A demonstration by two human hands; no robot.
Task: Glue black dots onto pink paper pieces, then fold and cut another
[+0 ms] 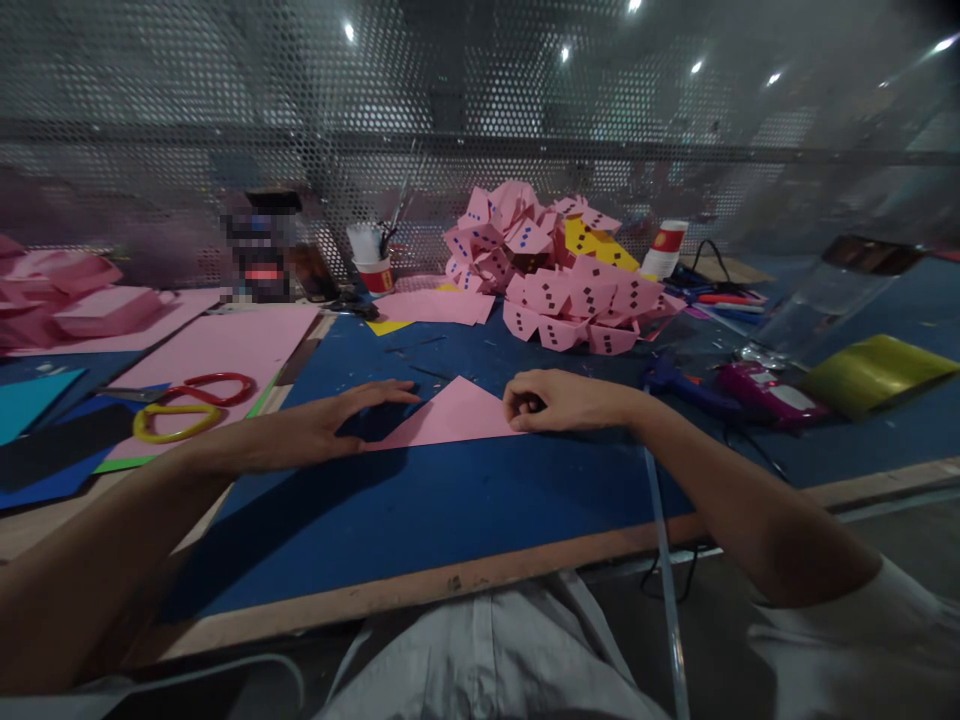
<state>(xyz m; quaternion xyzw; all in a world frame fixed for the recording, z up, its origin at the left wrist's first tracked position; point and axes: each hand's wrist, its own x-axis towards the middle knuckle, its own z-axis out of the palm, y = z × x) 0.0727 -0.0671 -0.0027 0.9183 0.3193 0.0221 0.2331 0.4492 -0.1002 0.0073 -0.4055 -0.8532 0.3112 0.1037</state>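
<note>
Pink triangular paper sheet [457, 418]: laid on flat blue tabletop [435, 530], between hands.
Left hand [331, 425]: spread, thumb at left corner.
Right hand [561, 400]: curled at right corner; grip cannot be told.

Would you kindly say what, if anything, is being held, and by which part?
Pink paper: right hand at its right end, whether gripping cannot be told; left hand, open, at its left corner.

Backed by a perforated metal screen [517, 85].
Dotted with red-and-yellow-looped scissors [180, 408] at left, a paper cup [374, 279] behind, a lidded jar [814, 300] and yellow-green pouch [874, 376] at right.
</note>
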